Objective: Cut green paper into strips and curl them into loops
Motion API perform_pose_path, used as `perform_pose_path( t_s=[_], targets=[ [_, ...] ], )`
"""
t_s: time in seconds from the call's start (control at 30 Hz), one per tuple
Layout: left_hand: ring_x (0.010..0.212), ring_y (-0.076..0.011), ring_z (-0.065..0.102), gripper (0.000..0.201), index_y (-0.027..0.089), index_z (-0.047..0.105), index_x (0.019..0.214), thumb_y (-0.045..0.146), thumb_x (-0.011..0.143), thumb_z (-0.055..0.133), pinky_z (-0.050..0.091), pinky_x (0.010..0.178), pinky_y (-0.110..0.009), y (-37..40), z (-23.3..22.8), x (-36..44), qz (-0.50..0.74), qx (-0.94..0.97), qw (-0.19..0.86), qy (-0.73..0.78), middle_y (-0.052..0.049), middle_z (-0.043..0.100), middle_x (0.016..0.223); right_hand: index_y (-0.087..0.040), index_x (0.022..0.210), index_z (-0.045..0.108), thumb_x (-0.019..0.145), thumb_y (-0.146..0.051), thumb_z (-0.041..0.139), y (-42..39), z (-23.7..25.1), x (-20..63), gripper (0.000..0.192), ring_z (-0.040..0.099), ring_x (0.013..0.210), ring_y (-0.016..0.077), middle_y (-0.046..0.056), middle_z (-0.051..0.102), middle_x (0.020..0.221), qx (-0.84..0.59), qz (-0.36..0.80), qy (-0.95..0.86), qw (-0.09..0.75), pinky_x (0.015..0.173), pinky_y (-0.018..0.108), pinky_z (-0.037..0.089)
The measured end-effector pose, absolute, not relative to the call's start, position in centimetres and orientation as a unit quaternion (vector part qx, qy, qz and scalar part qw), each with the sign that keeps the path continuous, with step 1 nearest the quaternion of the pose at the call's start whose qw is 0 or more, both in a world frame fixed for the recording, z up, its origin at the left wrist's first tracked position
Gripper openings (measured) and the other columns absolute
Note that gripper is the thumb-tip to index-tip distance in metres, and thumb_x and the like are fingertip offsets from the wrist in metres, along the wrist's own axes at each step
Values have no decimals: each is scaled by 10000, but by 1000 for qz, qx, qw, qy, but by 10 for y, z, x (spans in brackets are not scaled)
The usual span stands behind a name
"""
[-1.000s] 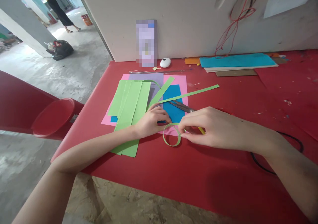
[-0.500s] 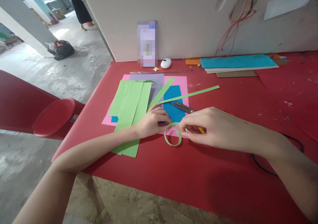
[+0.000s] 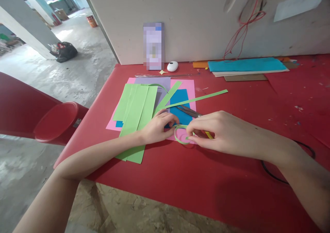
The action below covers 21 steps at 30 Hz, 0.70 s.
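A narrow green paper strip point(image 3: 176, 137) is curled into a loop between my two hands, just above the pink sheet. My right hand point(image 3: 213, 130) pinches the strip between thumb and fingers at the loop's right side. On the other side, the curled fingers and thumb of my left hand point(image 3: 160, 125) close around the strip's upper left part, though their exact contact is partly hidden. Scissors point(image 3: 189, 111) with yellow handles lie behind my right hand, which covers part of them. Wide green paper pieces point(image 3: 139, 112) lie under my left wrist, and a straight green strip point(image 3: 206, 97) extends rightward beyond my left hand.
Pink sheet point(image 3: 191, 85) and blue sheet point(image 3: 177, 97) lie on the red table point(image 3: 180, 184). Thin wires point(image 3: 165, 76), a white mouse-shaped object point(image 3: 172, 66) and a blurred upright phone point(image 3: 154, 47) are at the back. Turquoise sheets point(image 3: 244, 65) lie back right. A red bin point(image 3: 56, 123) stands left.
The paper loop has tilted and shifted slightly up and right, its lower edge now higher. Both hands stay nearly in place. The person in the background has left the view.
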<state>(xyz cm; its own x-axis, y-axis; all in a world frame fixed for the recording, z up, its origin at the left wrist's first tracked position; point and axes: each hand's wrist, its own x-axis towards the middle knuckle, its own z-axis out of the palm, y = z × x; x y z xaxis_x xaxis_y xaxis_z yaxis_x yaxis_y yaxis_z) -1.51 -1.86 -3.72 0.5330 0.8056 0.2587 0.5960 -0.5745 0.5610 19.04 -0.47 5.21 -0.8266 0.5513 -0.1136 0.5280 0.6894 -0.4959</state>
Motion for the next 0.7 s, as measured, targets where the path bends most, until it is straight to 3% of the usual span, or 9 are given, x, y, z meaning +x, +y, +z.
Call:
perform_pose_path(
  t_s=[0.23,0.43,0.7],
  targets=[
    [699,-118,504,131,177,559,856,176,803,439,357,995,-379,-17,-38,-15,256,855,187,410,29,467,674,-230,701,623,820,-274,508,-4,52,191,172,416,509,94,-47,541,586,-304,261,-916,16,506,236,292],
    [687,-111,508,132,177,550,871,154,782,456,333,1027,-388,-18,-39,-14,266,850,170,422,38,460,669,-224,696,593,823,-282,504,-5,52,189,166,404,494,88,-54,507,555,-310,259,-914,18,498,230,292],
    [688,-106,523,163,189,531,886,119,760,456,319,1053,-389,-20,-38,-14,273,854,139,421,49,469,654,-217,652,487,783,-248,507,-4,50,189,136,358,443,70,-68,429,501,-368,293,-879,73,425,206,275]
  ],
)
